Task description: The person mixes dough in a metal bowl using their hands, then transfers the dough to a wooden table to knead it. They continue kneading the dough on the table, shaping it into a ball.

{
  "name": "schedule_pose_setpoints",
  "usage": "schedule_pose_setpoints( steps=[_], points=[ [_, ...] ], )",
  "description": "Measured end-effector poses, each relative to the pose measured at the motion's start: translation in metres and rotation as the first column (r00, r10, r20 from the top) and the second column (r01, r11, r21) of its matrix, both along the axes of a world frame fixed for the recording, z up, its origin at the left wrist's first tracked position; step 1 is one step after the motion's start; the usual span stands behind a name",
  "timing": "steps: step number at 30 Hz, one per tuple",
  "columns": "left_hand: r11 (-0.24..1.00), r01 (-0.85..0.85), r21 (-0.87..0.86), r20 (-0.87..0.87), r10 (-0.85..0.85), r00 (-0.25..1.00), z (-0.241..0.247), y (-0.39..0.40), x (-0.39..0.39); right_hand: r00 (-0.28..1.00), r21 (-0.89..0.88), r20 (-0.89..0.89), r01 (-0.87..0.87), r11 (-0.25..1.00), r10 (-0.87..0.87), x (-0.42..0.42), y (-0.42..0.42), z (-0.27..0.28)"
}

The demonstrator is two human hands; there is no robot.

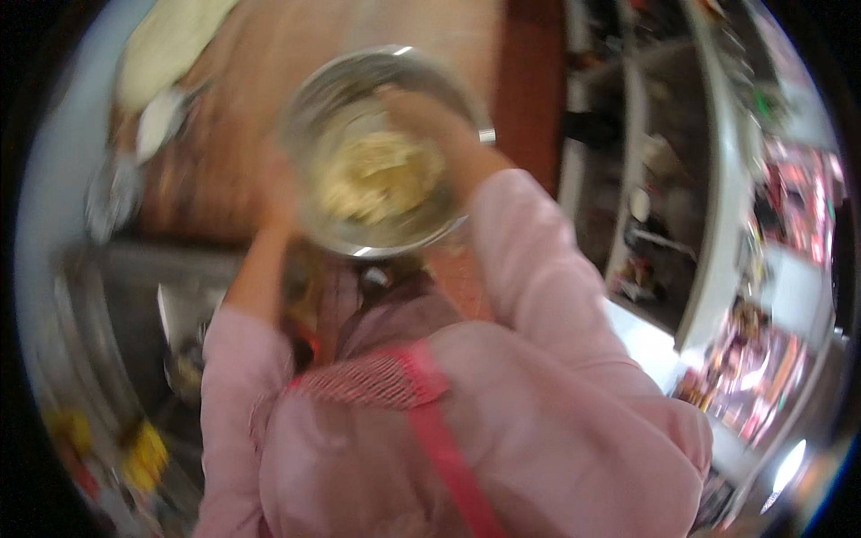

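Note:
A round metal bowl (366,251) is before me, with a pale yellow, lumpy dough or batter (377,178) inside. My left hand (276,191) is against the bowl's left outer wall; blur hides its fingers, and it seems to steady the bowl. My right hand (424,118) reaches over the right rim into the bowl, its fingers near the upper inner wall, above the dough. Motion blur hides whether the fingers hold anything.
A brown wooden worktop (202,168) lies beyond and left, bearing a flat pale sheet (168,50), a white item (158,128) and a blurred clear or metallic container (113,195). A metal sink or basin (128,296) is at lower left. Shelves (699,168) stand at right.

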State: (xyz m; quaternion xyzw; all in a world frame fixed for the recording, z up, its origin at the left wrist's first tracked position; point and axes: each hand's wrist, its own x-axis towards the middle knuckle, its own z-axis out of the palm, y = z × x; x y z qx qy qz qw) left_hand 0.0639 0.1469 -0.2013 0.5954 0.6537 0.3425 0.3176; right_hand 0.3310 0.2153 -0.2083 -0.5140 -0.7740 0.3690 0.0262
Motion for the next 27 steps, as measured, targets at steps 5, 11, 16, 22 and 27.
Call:
schedule_pose_setpoints(
  steps=[5, 11, 16, 22, 27],
  points=[
    [0.991, -0.133, 0.012, -0.025, 0.133, 0.991, 0.012, 0.009, 0.01, 0.936, -0.026, 0.055, 0.349, 0.937, -0.348, -0.093, -0.037, -0.025],
    [0.978, -0.178, 0.104, 0.072, 0.172, 0.983, 0.003, -0.001, 0.011, 0.899, 0.369, 0.081, 0.374, 0.851, -0.43, -0.141, -0.085, -0.023],
    [0.99, -0.13, 0.051, 0.139, 0.122, 0.983, 0.01, -0.002, 0.012, 0.912, 0.502, 0.145, 0.266, 0.823, -0.383, -0.141, -0.047, -0.044],
    [0.985, -0.15, 0.08, 0.148, 0.137, 0.979, 0.011, -0.006, 0.01, 0.917, 0.319, 0.133, 0.319, 0.892, -0.375, -0.145, -0.025, -0.043],
    [0.97, -0.15, 0.193, 0.083, 0.136, 0.987, 0.005, -0.005, 0.005, 0.9, 0.327, 0.016, 0.408, 0.853, -0.436, -0.151, -0.013, -0.032]
  ],
)
